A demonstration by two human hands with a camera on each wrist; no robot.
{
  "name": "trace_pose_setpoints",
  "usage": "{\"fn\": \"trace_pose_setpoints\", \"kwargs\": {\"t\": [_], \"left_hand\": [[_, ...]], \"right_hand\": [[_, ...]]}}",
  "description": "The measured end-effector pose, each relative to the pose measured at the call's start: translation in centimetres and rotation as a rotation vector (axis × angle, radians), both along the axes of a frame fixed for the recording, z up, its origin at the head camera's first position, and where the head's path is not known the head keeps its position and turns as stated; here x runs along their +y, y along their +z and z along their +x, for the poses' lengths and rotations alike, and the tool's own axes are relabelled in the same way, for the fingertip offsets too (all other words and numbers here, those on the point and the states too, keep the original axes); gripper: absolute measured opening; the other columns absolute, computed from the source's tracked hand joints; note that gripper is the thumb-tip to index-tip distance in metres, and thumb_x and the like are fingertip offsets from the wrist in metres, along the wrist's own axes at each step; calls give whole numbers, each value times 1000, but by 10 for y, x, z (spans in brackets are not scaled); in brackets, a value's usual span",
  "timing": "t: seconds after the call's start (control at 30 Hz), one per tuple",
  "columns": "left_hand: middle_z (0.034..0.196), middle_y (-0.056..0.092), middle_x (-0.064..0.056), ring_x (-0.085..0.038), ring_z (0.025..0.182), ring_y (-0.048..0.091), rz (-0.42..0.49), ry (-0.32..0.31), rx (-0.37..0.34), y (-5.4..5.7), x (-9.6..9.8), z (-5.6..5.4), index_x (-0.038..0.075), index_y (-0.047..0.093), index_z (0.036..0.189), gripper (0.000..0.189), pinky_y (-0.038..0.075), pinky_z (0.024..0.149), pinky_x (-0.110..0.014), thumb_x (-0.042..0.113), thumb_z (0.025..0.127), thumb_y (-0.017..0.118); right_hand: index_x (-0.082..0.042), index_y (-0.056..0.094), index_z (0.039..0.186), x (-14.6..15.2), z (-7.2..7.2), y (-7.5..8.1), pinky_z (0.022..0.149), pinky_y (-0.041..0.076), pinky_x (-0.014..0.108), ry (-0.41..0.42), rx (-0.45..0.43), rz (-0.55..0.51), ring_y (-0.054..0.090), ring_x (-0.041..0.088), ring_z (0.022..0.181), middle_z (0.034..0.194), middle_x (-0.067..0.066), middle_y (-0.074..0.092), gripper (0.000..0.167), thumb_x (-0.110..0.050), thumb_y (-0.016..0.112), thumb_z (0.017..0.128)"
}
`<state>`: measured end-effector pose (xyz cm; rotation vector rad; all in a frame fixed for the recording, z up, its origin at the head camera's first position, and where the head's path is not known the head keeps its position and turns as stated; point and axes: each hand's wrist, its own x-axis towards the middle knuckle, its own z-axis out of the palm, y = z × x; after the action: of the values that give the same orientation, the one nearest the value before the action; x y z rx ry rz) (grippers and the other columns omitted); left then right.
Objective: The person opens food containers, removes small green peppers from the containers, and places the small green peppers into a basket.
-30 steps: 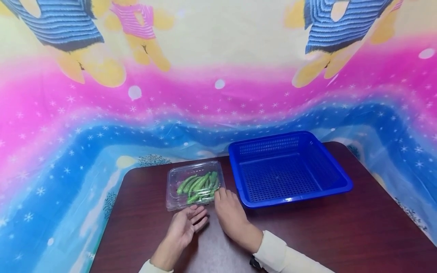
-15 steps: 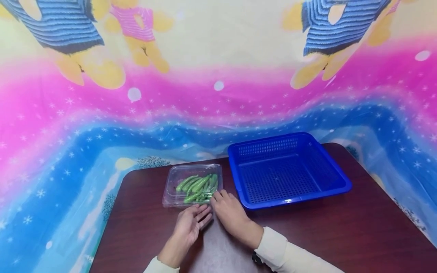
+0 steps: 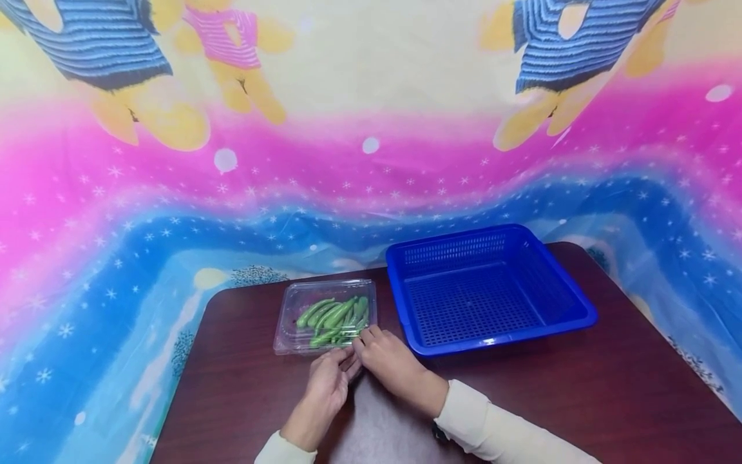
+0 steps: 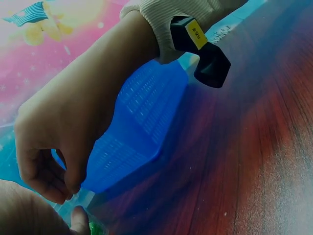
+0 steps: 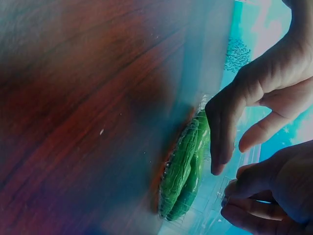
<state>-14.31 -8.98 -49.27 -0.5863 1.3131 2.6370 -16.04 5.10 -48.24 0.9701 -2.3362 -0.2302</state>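
A clear plastic clamshell box (image 3: pixel 288 322) stands at the back left of the table, its lid down over several long green vegetables (image 3: pixel 336 314) that look like peppers. At the box's front right corner, my right hand (image 3: pixel 391 361) pinches the clear rim between thumb and fingertips. My left hand (image 3: pixel 327 383) reaches the front edge beside it, palm turned inward. In the right wrist view the left hand (image 5: pixel 259 98) has its fingers fairly straight, with thumb and fingers apart. Green vegetables (image 5: pixel 188 166) show through the box wall there.
A blue perforated plastic basket (image 3: pixel 469 309) stands just right of the box, with nothing in it. Both rest on a dark red-brown wooden table (image 3: pixel 551 393). A patterned cloth (image 3: pixel 371 180) hangs close behind the table's back edge.
The box has shifted slightly left and toward me. My left hand has moved right and up until its fingertips meet the right hand's at the corner; the right hand has moved slightly left.
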Motion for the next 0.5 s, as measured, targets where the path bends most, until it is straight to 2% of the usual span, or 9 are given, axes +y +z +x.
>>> {"fn": "trace_pose_setpoints", "kwargs": {"t": [0.17, 0.4, 0.5], "left_hand": [[84, 61, 1, -10, 75, 65, -2, 51, -4, -4, 9, -3, 10, 55, 75, 32, 60, 75, -24, -14, 94, 48], [69, 57, 6, -1, 63, 57, -5, 61, -42, -9, 20, -3, 13, 55, 69, 36, 55, 64, -15, -12, 94, 49], [68, 56, 7, -1, 62, 56, -6, 80, -50, -11, 22, -2, 14, 54, 67, 37, 54, 62, -15, -12, 94, 51]], "right_hand": [[-17, 64, 87, 1, -3, -1, 63, 53, 24, 5, 50, 47, 62, 14, 80, 85, -2, 65, 4, -14, 67, 86], [-16, 64, 84, 1, -5, -8, 59, 50, 25, 23, 101, 18, 59, 15, 75, 79, -2, 62, 3, -14, 63, 85], [-15, 63, 82, -2, -5, -10, 59, 49, 26, 37, 103, 8, 59, 15, 74, 78, -1, 62, 4, -15, 67, 82]]}}
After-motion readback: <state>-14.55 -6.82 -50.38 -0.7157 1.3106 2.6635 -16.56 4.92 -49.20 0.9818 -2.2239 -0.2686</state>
